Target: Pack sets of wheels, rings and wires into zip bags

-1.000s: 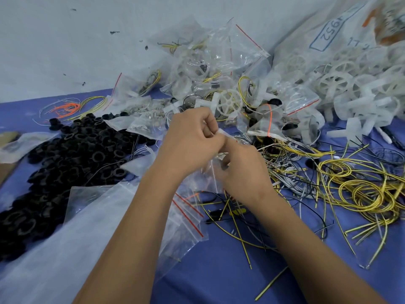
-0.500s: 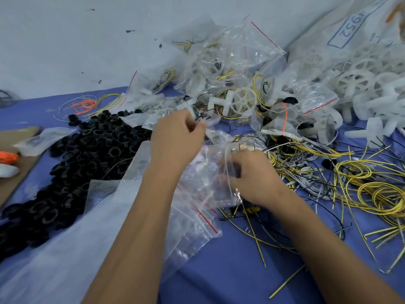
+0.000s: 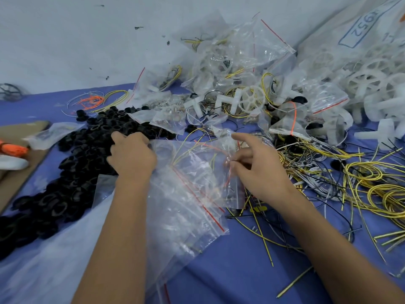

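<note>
My left hand (image 3: pixel 131 156) reaches into the pile of black rings (image 3: pixel 87 150) on the blue table, its fingers curled down over rings at the pile's right edge. My right hand (image 3: pixel 260 172) pinches the edge of a clear zip bag (image 3: pixel 197 167) between thumb and fingers, index finger stretched out. Thin yellow wires show through that bag. It lies over a stack of empty red-striped zip bags (image 3: pixel 192 216). White spoked wheels (image 3: pixel 370 82) are heaped at the far right. Loose yellow, white and black wires (image 3: pixel 381 191) are tangled at the right.
Filled zip bags (image 3: pixel 230 62) are piled against the white wall at the back. A large clear plastic sheet (image 3: pixel 43 260) covers the near left. Brown cardboard (image 3: pixel 19 172) with an orange item (image 3: pixel 13 149) lies at the left edge. Orange and yellow wires (image 3: pixel 92 99) lie behind the rings.
My left hand has let go of the zip bag and moved left to the black rings. The right hand keeps hold of the bag, which now lies lower and flatter.
</note>
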The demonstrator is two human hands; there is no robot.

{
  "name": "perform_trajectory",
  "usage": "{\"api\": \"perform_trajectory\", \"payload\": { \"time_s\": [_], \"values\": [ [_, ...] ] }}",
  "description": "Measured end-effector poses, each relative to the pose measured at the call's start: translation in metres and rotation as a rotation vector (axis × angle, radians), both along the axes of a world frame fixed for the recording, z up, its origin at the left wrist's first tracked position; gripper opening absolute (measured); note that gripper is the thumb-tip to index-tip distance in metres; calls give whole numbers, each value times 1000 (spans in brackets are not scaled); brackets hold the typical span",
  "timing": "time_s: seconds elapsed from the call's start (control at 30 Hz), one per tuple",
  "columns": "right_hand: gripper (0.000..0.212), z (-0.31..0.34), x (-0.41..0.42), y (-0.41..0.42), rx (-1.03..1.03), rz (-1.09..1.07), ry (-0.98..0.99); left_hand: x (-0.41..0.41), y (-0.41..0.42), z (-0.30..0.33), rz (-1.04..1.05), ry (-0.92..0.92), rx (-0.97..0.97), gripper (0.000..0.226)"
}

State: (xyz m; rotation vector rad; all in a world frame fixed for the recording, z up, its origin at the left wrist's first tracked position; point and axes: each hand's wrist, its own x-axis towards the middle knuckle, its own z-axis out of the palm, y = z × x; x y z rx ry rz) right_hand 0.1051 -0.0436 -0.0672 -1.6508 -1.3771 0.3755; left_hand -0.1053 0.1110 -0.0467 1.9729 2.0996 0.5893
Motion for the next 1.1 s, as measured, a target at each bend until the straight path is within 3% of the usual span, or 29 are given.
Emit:
{"api": "perform_trajectory", "payload": {
  "time_s": [0.17,0.47,0.67,0.77,0.83,0.97,1.1],
  "values": [
    [56,-5,5,1,22,3,-70,-3,4,-4,-33,-174,153,36],
    [46,0,4,0,72,-125,-125,4,-2,-2,-65,-340,273,27],
    [31,12,-11,0,241,-316,-523,8,-3,1,-134,-427,322,10],
    [17,26,-32,18,292,-177,-643,3,0,0,-126,-438,293,10],
    [13,30,-52,36,180,-15,-604,-2,3,-1,-107,-456,270,13],
    [22,22,-92,84,-28,169,-628,-12,8,2,17,-637,273,17],
    [45,14,-120,124,-144,259,-662,-22,10,5,200,-755,324,20]
  ]
}}
